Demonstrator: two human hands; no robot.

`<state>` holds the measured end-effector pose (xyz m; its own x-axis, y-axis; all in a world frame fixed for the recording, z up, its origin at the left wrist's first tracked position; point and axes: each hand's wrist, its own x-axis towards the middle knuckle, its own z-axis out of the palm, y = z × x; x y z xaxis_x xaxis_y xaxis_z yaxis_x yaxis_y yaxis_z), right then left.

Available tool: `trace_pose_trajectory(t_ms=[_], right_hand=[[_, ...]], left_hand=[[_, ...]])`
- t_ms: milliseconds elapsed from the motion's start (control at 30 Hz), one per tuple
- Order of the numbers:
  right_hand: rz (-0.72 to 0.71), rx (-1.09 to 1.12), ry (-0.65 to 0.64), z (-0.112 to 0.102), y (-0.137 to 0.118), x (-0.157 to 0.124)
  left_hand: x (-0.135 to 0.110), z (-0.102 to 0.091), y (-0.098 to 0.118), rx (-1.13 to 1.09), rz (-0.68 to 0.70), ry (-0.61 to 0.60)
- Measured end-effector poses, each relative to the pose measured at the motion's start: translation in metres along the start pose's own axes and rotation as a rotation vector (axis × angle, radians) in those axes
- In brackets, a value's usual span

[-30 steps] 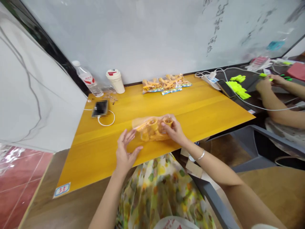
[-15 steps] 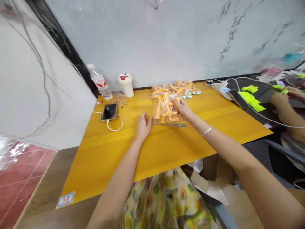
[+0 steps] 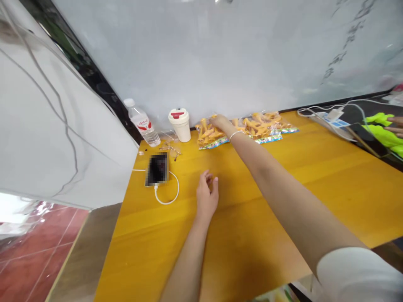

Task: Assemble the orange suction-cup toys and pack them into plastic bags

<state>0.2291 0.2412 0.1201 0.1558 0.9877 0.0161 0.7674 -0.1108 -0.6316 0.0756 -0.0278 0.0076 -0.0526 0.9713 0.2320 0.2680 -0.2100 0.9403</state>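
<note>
Right hand (image 3: pixel 219 121) meets the plastic bag (image 3: pixel 207 136) at twelve o'clock — best laid flat; grip hidden — left hand (image 3: pixel 208 192) relaxed, empty.

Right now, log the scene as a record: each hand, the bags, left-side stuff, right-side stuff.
left_hand: left hand holds nothing, fingers loosely curled, over the table
right_hand: right hand at the top of the leftmost bag; fingertips hidden
bags: clear, orange pieces inside; other bags to its right, along the back edge
left_side: bottle and cup, upright; glasses; phone, cable plugged in
right_side: power strip; green pieces by a co-worker's hand
</note>
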Motion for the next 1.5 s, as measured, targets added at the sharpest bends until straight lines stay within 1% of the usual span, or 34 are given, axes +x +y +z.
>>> trace_pose_trajectory(t_ms=[100, 167, 233, 300, 333, 367, 400, 467, 500, 567, 600, 667, 733, 800, 900, 1067, 1167, 1333, 1500], right_hand=[[0.107, -0.137, 0.087, -0.001, 0.002, 0.007], [0.097, -0.206, 0.167, -0.01, 0.008, 0.0], [0.023, -0.235, 0.244, -0.021, 0.018, -0.021], [-0.115, -0.215, 0.301, -0.025, 0.034, -0.057], [-0.224, -0.192, 0.301, -0.023, 0.044, -0.08], [-0.314, -0.157, 0.255, -0.018, 0.054, -0.106], [-0.392, -0.12, 0.164, -0.011, 0.064, -0.134], [-0.463, -0.079, -0.048, 0.007, 0.08, -0.189], [-0.478, -0.081, -0.109, 0.016, 0.086, -0.213], [-0.523, -0.128, -0.136, 0.031, 0.091, -0.252], [-0.55, -0.144, -0.151, 0.036, 0.09, -0.266], [-0.593, -0.206, -0.174, 0.043, 0.083, -0.283], [-0.596, -0.279, -0.171, 0.049, 0.074, -0.289], [-0.573, -0.328, -0.14, 0.053, 0.066, -0.289], [-0.569, -0.334, -0.119, 0.057, 0.063, -0.288], [-0.603, -0.283, -0.165, 0.055, 0.068, -0.282], [-0.647, -0.229, -0.196, 0.054, 0.073, -0.275], [-0.703, -0.117, -0.186, 0.058, 0.08, -0.263], [-0.714, -0.102, -0.2, 0.061, 0.083, -0.259]], left_hand=[[0.001, -0.001, 0.0, 0.005, 0.002, 0.004], [0.002, -0.002, -0.002, 0.007, 0.013, 0.012], [0.004, -0.003, -0.005, 0.003, 0.023, 0.025], [0.006, -0.003, -0.008, -0.007, 0.023, 0.045], [0.008, -0.004, -0.009, -0.014, 0.022, 0.046], [0.009, -0.004, -0.01, -0.018, 0.015, 0.059], [0.011, -0.004, -0.011, -0.019, 0.011, 0.06], [0.014, -0.004, -0.011, -0.021, 0.006, 0.05], [0.015, -0.005, -0.01, -0.025, 0.002, 0.05], [0.016, -0.006, -0.009, -0.033, -0.004, 0.043], [0.017, -0.006, -0.007, -0.033, -0.009, 0.037], [0.017, -0.008, -0.005, -0.022, -0.013, 0.019], [0.017, -0.009, -0.002, 0.017, 0.0, -0.01], [0.016, -0.01, 0.0, 0.072, 0.035, -0.039], [0.016, -0.011, 0.001, 0.144, 0.075, -0.071], [0.017, -0.013, 0.0, 0.211, 0.092, -0.153], [0.017, -0.013, 0.0, 0.223, 0.108, -0.16], [0.017, -0.013, 0.001, 0.208, 0.123, -0.164], [0.017, -0.012, 0.001, 0.21, 0.138, -0.167]])
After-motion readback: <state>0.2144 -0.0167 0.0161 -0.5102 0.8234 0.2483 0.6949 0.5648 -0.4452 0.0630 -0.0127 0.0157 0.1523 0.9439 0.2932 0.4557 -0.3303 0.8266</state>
